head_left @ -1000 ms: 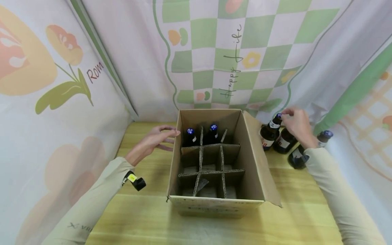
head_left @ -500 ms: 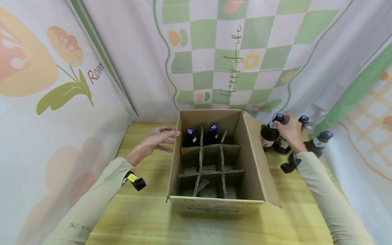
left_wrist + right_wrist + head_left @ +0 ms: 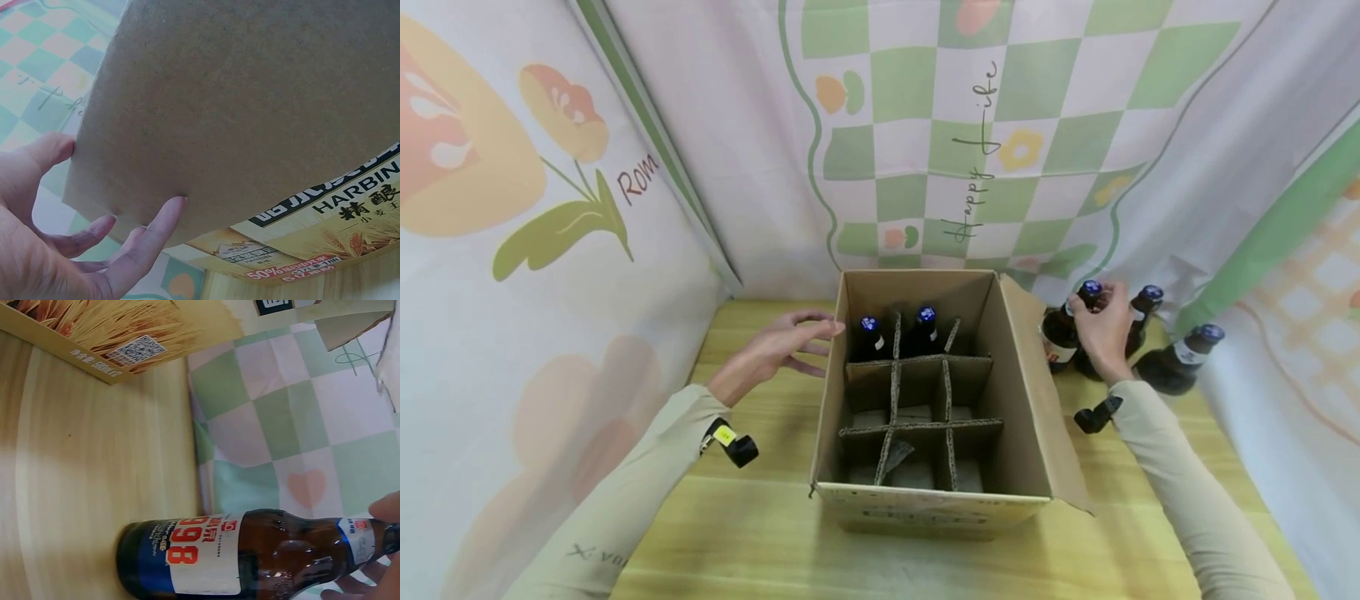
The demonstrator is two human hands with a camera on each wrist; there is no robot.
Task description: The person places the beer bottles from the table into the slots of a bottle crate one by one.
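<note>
My right hand (image 3: pixel 1103 333) grips a brown beer bottle (image 3: pixel 1060 343) by its neck, at the right of the cardboard box (image 3: pixel 934 498). In the right wrist view this beer bottle (image 3: pixel 206 553) has a white and blue label, with the thumb and fingers about its neck. My left hand (image 3: pixel 782 343) touches the left side of the box, fingers mostly extended. From the left wrist, the fingertips (image 3: pixel 172 209) lie against plain brown cardboard and the thumb is at its edge. Two blue-capped bottles (image 3: pixel 870 337) stand in the box's far compartments.
Two more beer bottles, a middle one (image 3: pixel 1142 310) partly behind my right hand and a right one (image 3: pixel 1180 360), stand on the wooden table (image 3: pixel 760 500). Cardboard dividers (image 3: pixel 925 423) split the box. Its right flap (image 3: pixel 1052 417) hangs outward. A patterned cloth (image 3: pixel 925 125) hangs behind.
My right hand has moved left, from the middle bottle's top to the neck of the bottle nearest the box, and grips it. The left hand stays by the box.
</note>
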